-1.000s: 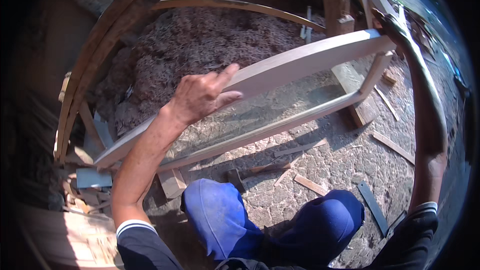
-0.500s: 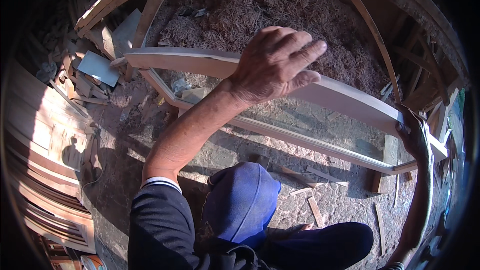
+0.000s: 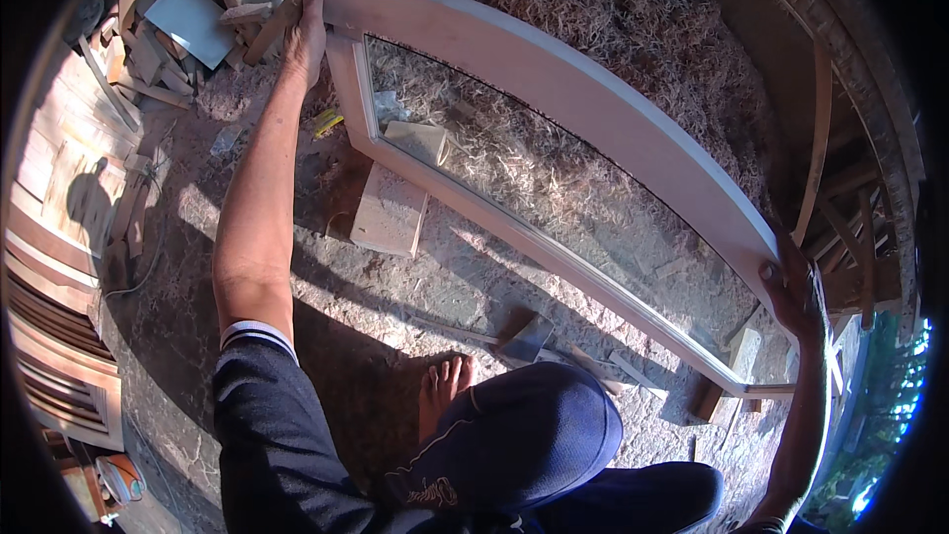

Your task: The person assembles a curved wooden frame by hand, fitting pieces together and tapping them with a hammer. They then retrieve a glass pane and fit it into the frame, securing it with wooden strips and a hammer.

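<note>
A wooden window frame [image 3: 549, 74] with a curved top rail stands tilted in front of me. Shavings and floor show through its middle opening, which looks glazed. My left hand [image 3: 309, 35] is closed around the frame's upper left corner, thumb on the near face. Around the right end of the curved rail wraps my right hand [image 3: 799, 287], its thumb on the near side and its other fingers hidden behind. Beneath the frame's lower left part is a pale wooden block [image 3: 390, 213]; a smaller block [image 3: 710, 400] sits under the lower right end.
Behind the frame rises a heap of curly wood shavings [image 3: 633, 10]. Offcuts [image 3: 148, 64] and a pale board [image 3: 188, 23] lie at the far left, with stacked wooden panels [image 3: 64, 336] nearer. A dark block [image 3: 526, 336] and thin strips lie near my bare foot [image 3: 440, 391].
My left hand has gone from above the middle of the curved rail to the upper left corner and gripped it. The frame has tilted, its left end higher in view. My right hand keeps its end.
</note>
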Action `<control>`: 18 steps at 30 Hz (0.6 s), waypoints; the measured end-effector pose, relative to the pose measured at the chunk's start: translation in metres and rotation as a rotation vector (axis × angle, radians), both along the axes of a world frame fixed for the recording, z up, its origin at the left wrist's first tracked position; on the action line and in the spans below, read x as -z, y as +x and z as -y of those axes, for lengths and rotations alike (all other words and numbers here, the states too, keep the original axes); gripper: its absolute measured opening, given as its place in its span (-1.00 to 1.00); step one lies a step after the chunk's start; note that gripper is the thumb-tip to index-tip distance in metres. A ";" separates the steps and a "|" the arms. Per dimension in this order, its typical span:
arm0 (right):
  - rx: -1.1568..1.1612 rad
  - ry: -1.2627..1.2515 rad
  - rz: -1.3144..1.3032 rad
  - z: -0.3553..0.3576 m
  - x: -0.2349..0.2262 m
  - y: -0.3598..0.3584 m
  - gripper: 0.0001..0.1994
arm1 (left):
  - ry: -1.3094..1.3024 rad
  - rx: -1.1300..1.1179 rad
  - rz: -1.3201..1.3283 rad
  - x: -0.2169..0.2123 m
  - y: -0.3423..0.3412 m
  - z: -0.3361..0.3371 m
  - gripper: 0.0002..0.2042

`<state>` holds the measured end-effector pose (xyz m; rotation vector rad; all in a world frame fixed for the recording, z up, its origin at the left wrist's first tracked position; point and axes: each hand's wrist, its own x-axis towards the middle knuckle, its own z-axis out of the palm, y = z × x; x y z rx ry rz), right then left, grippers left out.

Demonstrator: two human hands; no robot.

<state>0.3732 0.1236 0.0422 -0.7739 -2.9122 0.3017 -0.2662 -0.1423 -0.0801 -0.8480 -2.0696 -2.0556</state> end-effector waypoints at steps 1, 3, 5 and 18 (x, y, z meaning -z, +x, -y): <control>-0.003 0.004 0.020 0.001 -0.002 -0.014 -0.24 | 0.030 0.031 -0.024 0.005 -0.005 -0.005 -0.09; 0.011 -0.022 0.060 0.000 -0.004 -0.043 -0.25 | 0.028 0.052 -0.072 0.008 -0.011 -0.012 -0.12; -0.026 -0.040 0.057 -0.003 -0.005 -0.074 -0.32 | -0.022 0.061 -0.048 0.006 -0.012 -0.016 -0.27; -0.046 0.166 -0.008 -0.033 0.018 -0.173 -0.47 | 0.000 0.166 -0.104 -0.001 0.001 -0.056 -0.25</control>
